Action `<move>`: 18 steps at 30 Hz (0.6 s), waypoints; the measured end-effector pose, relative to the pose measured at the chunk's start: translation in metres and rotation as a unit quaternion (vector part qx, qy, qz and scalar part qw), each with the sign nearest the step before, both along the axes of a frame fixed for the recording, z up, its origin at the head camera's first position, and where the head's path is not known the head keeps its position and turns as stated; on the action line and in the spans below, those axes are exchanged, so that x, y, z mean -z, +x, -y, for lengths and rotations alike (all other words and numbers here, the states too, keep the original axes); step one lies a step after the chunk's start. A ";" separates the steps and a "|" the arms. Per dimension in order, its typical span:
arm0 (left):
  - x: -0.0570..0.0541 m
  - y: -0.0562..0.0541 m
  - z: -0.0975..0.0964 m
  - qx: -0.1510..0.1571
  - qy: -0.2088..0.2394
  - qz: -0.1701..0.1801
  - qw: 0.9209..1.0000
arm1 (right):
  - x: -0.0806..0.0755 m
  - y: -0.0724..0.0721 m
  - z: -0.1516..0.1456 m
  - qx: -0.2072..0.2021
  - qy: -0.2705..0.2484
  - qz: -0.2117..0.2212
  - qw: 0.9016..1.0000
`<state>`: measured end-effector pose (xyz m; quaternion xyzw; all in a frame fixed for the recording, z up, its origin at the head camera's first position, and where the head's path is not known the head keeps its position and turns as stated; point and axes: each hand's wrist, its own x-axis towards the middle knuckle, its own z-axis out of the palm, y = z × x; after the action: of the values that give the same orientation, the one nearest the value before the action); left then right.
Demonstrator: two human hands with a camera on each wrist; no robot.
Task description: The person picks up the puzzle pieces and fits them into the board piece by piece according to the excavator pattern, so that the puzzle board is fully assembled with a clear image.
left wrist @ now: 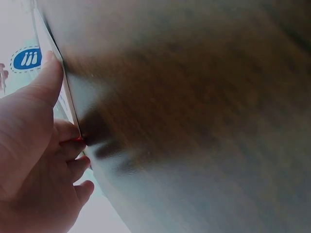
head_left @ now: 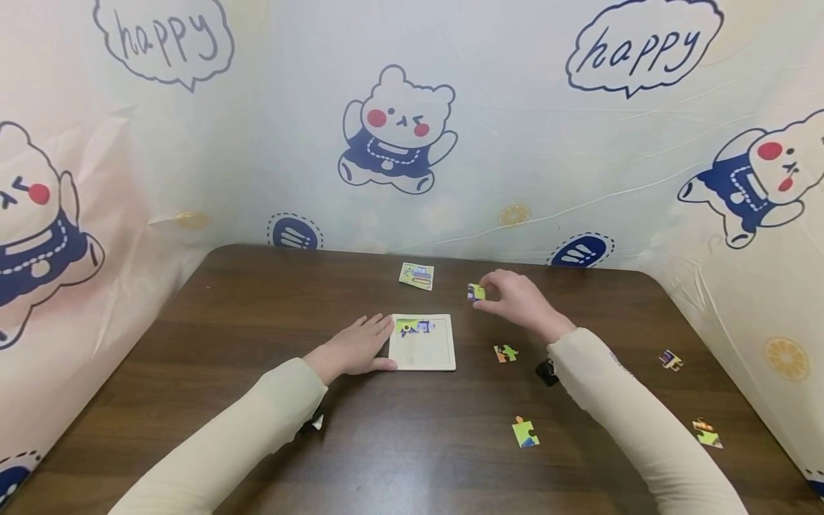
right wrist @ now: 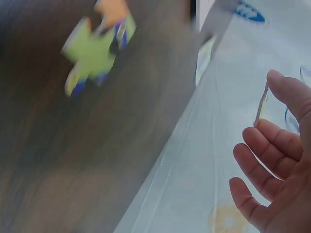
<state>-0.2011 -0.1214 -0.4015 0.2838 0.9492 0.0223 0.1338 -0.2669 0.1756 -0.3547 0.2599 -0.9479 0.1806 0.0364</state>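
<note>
A white puzzle tray [head_left: 421, 354] lies mid-table, with joined green and purple pieces [head_left: 415, 327] along its upper left. My left hand [head_left: 360, 347] rests at the tray's left edge, fingers straight and thumb at the lower left corner; the left wrist view shows the thumb [left wrist: 46, 85] against that edge. Between thumb and fingertips, my right hand [head_left: 518, 300] pinches a green and purple puzzle piece [head_left: 476, 292], to the right of the tray and farther back. In the right wrist view the held piece [right wrist: 261, 104] appears edge-on.
A small picture card [head_left: 416, 276] lies behind the tray. Loose puzzle pieces are spread to the right: one orange and green [head_left: 506, 352], one green [head_left: 525, 433], and two near the right edge [head_left: 671, 359]. A printed cloth [head_left: 502, 164] hangs behind the table.
</note>
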 end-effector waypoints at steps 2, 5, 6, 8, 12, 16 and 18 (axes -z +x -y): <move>0.000 0.000 0.000 0.000 -0.001 0.000 1.000 | 0.002 0.003 0.011 -0.015 0.016 -0.003 1.000; 0.000 0.000 -0.001 0.000 -0.003 -0.001 1.000 | 0.006 0.006 0.025 -0.031 0.038 -0.002 0.999; 0.000 0.000 -0.001 0.000 -0.004 -0.001 1.000 | 0.008 0.008 0.030 -0.036 0.045 -0.002 0.998; 0.001 -0.001 -0.001 0.001 -0.004 -0.001 1.000 | 0.012 0.009 0.037 -0.044 0.060 -0.003 0.997; 0.001 -0.001 0.000 0.001 -0.004 0.000 1.000 | 0.022 0.010 0.049 -0.055 0.090 -0.002 0.994; -0.001 -0.001 0.000 0.004 -0.005 -0.001 1.000 | 0.030 0.008 0.057 -0.059 0.112 0.011 0.992; -0.001 -0.001 0.000 0.006 -0.004 -0.003 1.000 | 0.034 0.007 0.060 -0.059 0.121 0.018 0.991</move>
<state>-0.2019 -0.1217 -0.4007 0.2886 0.9481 0.0167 0.1321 -0.2595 0.1156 -0.3891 0.3142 -0.9464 0.0711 -0.0229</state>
